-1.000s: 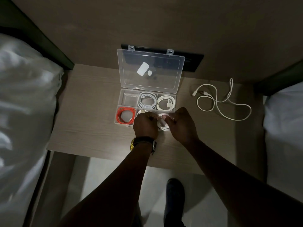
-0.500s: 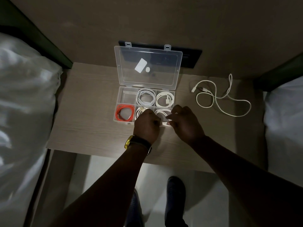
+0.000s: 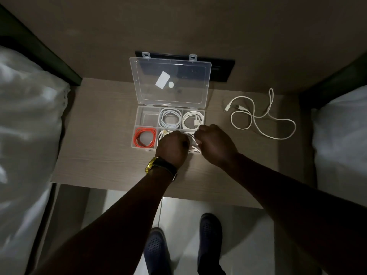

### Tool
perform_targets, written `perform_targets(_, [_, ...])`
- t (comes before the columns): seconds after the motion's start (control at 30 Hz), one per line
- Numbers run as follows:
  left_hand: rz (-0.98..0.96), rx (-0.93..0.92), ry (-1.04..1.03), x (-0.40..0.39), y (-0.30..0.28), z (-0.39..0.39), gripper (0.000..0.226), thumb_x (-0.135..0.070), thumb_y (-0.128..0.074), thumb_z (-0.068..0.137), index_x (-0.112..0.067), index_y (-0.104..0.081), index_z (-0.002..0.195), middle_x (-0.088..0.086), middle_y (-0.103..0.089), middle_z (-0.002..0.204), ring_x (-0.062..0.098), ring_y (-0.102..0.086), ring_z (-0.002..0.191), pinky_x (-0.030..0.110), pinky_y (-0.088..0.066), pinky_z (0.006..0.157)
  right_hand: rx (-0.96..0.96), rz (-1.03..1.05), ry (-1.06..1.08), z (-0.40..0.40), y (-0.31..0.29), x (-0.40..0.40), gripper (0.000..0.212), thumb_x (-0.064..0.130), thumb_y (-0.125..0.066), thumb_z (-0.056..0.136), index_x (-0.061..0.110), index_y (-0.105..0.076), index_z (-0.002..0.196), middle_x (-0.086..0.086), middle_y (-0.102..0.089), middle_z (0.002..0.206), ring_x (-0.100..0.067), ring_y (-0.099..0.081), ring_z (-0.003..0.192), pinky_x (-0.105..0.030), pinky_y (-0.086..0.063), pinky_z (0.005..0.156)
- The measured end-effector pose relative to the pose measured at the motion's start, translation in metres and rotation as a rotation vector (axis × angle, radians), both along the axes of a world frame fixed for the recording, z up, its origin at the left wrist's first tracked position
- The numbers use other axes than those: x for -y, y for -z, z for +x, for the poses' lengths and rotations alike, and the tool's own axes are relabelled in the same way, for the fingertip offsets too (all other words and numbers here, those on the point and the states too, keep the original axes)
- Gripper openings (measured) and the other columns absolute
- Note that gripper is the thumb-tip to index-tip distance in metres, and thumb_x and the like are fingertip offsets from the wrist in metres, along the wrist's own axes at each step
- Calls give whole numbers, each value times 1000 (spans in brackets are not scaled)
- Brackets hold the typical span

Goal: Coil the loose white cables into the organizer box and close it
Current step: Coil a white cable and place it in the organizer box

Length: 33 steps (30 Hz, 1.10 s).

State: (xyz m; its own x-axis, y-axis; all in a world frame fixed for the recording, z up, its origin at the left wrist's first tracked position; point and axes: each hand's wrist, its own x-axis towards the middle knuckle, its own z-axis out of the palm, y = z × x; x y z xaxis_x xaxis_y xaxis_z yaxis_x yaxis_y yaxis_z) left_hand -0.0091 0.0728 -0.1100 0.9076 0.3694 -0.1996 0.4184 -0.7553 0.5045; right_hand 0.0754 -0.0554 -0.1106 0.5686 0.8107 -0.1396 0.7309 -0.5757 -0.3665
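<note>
A clear plastic organizer box (image 3: 147,118) sits open on the wooden table, its lid (image 3: 170,80) standing upright at the back. Coiled white cables fill the back middle (image 3: 170,120) and back right (image 3: 193,120) compartments, and an orange coil (image 3: 145,137) lies front left. My left hand (image 3: 172,147) and my right hand (image 3: 215,144) press a coiled white cable (image 3: 193,144) down into the front right compartment, fingers closed on it. Another white coil (image 3: 163,133) peeks out in the front middle compartment. One loose white cable (image 3: 258,116) lies spread on the table to the right.
White bedding lies at the left (image 3: 29,126) and right (image 3: 341,135) sides of the table (image 3: 95,139). A dark panel (image 3: 222,70) sits on the wall behind the lid. My shoes (image 3: 210,231) stand on the floor below the table's front edge.
Both hands carried the coiled white cable from in front of the box forward and down into the front right compartment. The loose cable on the right has not moved.
</note>
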Motion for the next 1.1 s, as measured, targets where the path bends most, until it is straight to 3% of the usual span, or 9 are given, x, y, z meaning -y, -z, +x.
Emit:
perform_targets(0.2, [39, 13, 103, -8, -1, -14, 14, -11, -64, 80, -13, -77, 84, 11, -73, 88, 31, -65, 85, 37, -48, 72, -16, -90, -184, 1, 4, -9, 14, 12, -53, 89, 13, -67, 90, -11, -66, 95, -35, -59, 91, -38, -44, 77])
perform_targets(0.33, [34, 6, 123, -10, 1, -14, 15, -17, -64, 82, -12, -77, 87, 10, -73, 90, 30, -65, 86, 36, -47, 74, 116, -11, -254, -11, 10, 12, 22, 15, -47, 93, 13, -69, 90, -8, -72, 86, -33, -60, 89, -39, -44, 81])
perform_targets(0.4, [64, 2, 152, -12, 2, -17, 19, -23, -61, 84, -13, -76, 89, 8, -72, 91, 29, -65, 87, 37, -50, 76, 189, 58, -240, -23, 19, 36, 28, 23, -46, 96, 13, -69, 110, -6, -74, 105, -33, -60, 110, -40, -45, 93])
perform_targets(0.47, [100, 5, 203, -9, 4, -25, 26, -28, -56, 84, -14, -75, 94, 8, -71, 96, 31, -64, 88, 40, -50, 78, 224, 45, -227, -32, 29, 56, 39, 24, -46, 97, 14, -58, 132, -3, -64, 134, -32, -50, 132, -43, -37, 109])
perform_targets(0.53, [170, -16, 259, -2, 5, -32, 35, -33, -48, 86, -16, -71, 106, 7, -69, 108, 33, -60, 91, 42, -49, 79, 215, -34, -197, -36, 34, 58, 46, 24, -43, 96, 19, -50, 141, 0, -55, 146, -31, -41, 140, -48, -30, 114])
perform_targets(0.63, [225, -64, 252, 6, 5, -37, 37, -37, -43, 89, -19, -65, 113, 5, -62, 121, 34, -54, 96, 43, -49, 76, 159, -78, -123, -41, 27, 44, 46, 22, -47, 91, 19, -53, 137, 0, -58, 141, -32, -41, 139, -50, -31, 113])
perform_targets(0.83, [156, -19, 242, 5, 2, -39, 39, -28, -49, 89, -16, -60, 125, 10, -63, 118, 36, -57, 94, 43, -49, 82, 61, 94, -63, -37, 9, 45, 44, 16, -53, 90, 20, -55, 134, 1, -59, 139, -27, -47, 133, -41, -45, 102])
perform_targets(1.0, [123, 39, 188, 6, 9, -47, 40, -24, -55, 87, -16, -60, 126, 10, -63, 116, 35, -59, 97, 43, -49, 84, 2, 215, 4, -25, 9, 54, 37, 12, -57, 89, 14, -64, 125, -6, -64, 132, -29, -55, 123, -41, -49, 99])
perform_targets(1.1, [110, 70, 142, 9, 8, -51, 40, -28, -60, 86, -17, -61, 125, 11, -62, 117, 34, -58, 100, 44, -51, 83, 55, 220, 164, 4, 9, 60, 34, 8, -62, 88, 8, -66, 122, -16, -68, 123, -38, -60, 114, -43, -48, 98])
